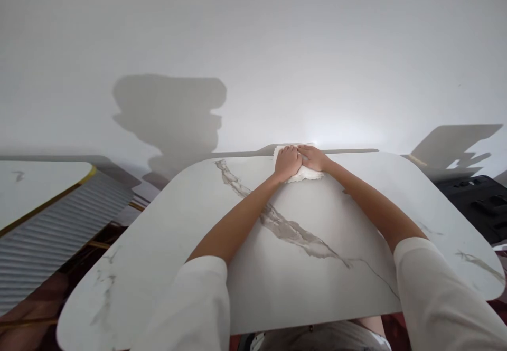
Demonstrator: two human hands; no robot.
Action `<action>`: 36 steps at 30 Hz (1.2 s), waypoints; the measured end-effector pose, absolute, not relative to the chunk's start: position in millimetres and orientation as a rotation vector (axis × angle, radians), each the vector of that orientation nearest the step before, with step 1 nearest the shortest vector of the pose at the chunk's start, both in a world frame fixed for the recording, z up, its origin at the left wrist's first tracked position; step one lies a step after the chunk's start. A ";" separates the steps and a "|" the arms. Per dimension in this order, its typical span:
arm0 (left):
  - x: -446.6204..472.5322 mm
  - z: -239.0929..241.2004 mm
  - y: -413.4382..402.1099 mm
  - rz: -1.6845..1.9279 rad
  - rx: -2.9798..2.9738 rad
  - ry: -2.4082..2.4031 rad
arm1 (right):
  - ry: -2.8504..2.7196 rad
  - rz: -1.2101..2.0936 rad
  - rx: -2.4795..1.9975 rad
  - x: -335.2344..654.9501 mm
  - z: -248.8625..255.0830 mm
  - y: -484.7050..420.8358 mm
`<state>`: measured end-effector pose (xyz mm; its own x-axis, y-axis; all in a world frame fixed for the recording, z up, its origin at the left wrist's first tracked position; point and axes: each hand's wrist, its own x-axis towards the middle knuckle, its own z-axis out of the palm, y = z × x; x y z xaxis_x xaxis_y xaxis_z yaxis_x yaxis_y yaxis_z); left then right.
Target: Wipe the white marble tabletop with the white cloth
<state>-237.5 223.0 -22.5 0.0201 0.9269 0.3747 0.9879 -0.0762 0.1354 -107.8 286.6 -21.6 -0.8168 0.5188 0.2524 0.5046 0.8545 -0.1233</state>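
Both my arms reach across a white marble table (166, 235) to its far edge. My left hand (287, 162) is curled into a loose fist and presses down on a white cloth (307, 174). Beside it, my right hand (315, 157) lies over the same cloth with its fingers closed on it. The cloth lies crumpled on the tabletop near the back rim, mostly hidden under both hands.
A grey vein runs diagonally across the tabletop. A second white table (35, 187) with a gold rim and ribbed grey side stands at the left. A black object (477, 203) sits at the right. A plain white wall is right behind the table.
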 end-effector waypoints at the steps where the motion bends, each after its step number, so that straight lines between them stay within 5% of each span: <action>1: -232.1 -21.8 226.7 -0.552 -2.125 -2.007 | -2.743 0.067 -0.801 -102.5 -21.8 289.3; 10: -167.3 -23.3 215.5 -0.641 -2.241 -1.897 | -2.652 -0.005 -0.948 -33.4 -26.8 264.3; 36: -126.2 -27.0 -29.9 -0.541 -2.543 -1.765 | -2.761 0.098 -0.711 51.0 -14.4 23.6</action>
